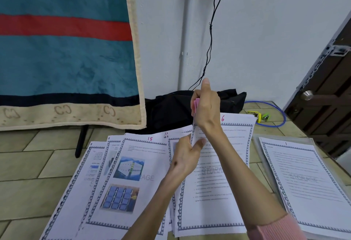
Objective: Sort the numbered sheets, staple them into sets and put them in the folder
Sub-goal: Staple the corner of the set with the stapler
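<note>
Both hands meet above the spread of sheets on the floor. Our right hand is curled round a pink stapler, index finger pointing up, clamping it at the top edge of a thin set of sheets held upright and seen edge-on. Our left hand pinches that set lower down, thumb against the paper. A pink sleeve covers the right forearm.

Below the hands lie bordered sheets in loose, overlapping piles. One on the left, numbered 15, carries two pictures; one in the middle, numbered 6, is mostly text and lies partly under our arms. More sheets fan out under the left pile.

At right a clear folder lies flat, with sheet 1 on top of it; we cannot tell whether the sheet is inside or just resting there.

Beyond the sheets we see a black bag, a green stapler near a blue cable, a teal banner and a dark door.
</note>
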Demonstrator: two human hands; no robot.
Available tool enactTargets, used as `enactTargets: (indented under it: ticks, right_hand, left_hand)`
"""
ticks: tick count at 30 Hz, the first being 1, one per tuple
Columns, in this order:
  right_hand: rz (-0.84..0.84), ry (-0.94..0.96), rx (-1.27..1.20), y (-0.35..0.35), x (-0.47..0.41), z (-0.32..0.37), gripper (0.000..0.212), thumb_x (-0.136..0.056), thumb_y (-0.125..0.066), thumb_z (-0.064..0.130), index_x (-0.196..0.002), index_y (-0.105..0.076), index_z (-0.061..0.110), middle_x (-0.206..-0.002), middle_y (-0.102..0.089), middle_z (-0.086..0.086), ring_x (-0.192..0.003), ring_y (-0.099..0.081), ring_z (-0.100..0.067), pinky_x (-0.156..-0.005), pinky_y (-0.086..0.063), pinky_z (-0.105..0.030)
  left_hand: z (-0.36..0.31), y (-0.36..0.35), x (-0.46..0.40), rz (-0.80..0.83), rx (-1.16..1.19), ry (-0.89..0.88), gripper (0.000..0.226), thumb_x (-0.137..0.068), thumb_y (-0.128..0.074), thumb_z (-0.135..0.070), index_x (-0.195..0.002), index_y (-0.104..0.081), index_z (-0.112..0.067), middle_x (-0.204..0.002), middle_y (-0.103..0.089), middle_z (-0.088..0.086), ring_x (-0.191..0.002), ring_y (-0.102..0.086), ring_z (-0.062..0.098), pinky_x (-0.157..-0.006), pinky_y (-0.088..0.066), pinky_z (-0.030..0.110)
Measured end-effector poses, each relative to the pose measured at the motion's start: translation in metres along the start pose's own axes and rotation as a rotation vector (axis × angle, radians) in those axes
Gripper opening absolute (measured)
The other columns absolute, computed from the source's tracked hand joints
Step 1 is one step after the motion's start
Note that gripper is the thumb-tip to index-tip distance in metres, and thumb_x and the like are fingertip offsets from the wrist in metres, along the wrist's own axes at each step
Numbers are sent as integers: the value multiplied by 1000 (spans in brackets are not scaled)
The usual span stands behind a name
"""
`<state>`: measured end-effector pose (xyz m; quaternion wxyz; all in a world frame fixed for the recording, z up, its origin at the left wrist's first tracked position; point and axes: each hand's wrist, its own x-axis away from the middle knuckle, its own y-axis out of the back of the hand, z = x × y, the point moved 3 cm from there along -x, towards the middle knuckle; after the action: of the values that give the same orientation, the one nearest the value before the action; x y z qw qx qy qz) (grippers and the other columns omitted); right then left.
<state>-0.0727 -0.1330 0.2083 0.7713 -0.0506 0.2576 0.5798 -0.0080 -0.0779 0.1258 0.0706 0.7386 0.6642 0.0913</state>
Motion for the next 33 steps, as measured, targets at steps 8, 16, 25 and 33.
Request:
enactTargets:
  ticks: [8,16,25,33]
  right_hand:
    - [-64,59,-47,-1,5,-8,77,-80,-21,55,-48,-36,-13,-40,-35,-13,-44,-34,-24,-51,-33,-39]
    - [-225,-462,-246,46,-40,-40,18,-87,-29,19,-77,-41,10,-40,-46,2,-43,-53,-20,-66,-44,-34]
    - [0,-693,767,139,12,-222,30,-92,-49,16,-113,-54,-4,-118,-56,-27,-104,-57,-39,-76,-42,-36]
    - [-47,-642,737,128,28,-237,17,-86,-62,16,-98,-63,4,-101,-66,-18,-104,-58,-35,-83,-50,-41]
  left_hand:
    - [8,-14,-6,-21,58,61,29,-96,-48,-20,-68,-42,-22,-52,-44,-8,-42,-39,3,-33,-27,10]
    - [34,0,-34,87,147,208,30,-90,-59,-28,-114,-62,-10,-105,-69,1,-97,-66,21,-92,-52,40]
    - [65,39,-57,198,222,318,27,-90,-60,-18,-117,-62,-14,-117,-67,10,-105,-64,26,-97,-48,48]
    - [61,45,-68,239,323,309,22,-89,-60,-17,-111,-63,-15,-108,-70,7,-100,-67,24,-86,-55,42]
